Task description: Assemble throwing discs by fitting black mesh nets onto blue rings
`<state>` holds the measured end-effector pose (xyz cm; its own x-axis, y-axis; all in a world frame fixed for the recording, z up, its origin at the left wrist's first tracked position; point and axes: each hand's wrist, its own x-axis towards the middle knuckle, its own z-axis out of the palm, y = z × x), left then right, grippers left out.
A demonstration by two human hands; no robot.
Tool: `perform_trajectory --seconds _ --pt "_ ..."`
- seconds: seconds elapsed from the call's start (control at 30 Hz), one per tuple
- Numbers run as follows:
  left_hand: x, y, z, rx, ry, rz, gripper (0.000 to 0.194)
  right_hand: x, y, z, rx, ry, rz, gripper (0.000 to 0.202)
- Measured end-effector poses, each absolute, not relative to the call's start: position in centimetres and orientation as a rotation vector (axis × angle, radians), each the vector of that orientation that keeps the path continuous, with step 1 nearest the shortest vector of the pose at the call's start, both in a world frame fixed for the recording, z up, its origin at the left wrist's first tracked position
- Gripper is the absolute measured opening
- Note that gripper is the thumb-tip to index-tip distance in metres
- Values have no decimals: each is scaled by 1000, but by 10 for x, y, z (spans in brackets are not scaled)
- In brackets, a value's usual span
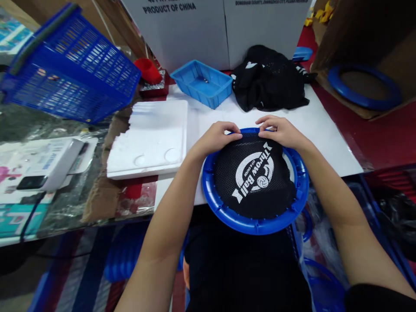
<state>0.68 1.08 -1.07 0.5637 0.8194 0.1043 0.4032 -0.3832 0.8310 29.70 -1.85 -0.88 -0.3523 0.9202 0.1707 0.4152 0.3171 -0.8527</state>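
Observation:
A round blue plastic ring [256, 226] rests at the table's front edge, close to my body. Inside it lies a black mesh net [227, 162] with white "Throw Ball" print. The net leaves a pale gap along the ring's right side. At the far rim, my left hand [220, 138] pinches the net's edge between thumb and fingers. My right hand [280, 131] does the same a little to the right, its forefinger raised. Behind the hands is a heap of black mesh pieces [268, 82].
A light-blue tray [214, 93] with small metal bits stands beyond the ring. Left are a white foam slab [152, 138], a red cup [148, 70] and a tilted blue basket [87, 69]. Another blue ring [364, 102] lies in a cardboard box at right. White cartons [195, 34] line the back.

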Motion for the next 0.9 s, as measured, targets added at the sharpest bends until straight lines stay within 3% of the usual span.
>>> perform_trajectory --seconds 0.5,0.9 --pt "23 16 -25 1960 1106 795 18 292 -1 -22 -1345 -2117 696 9" --pt "16 29 -30 2040 1077 659 17 300 -16 1 -1289 -2134 917 22"
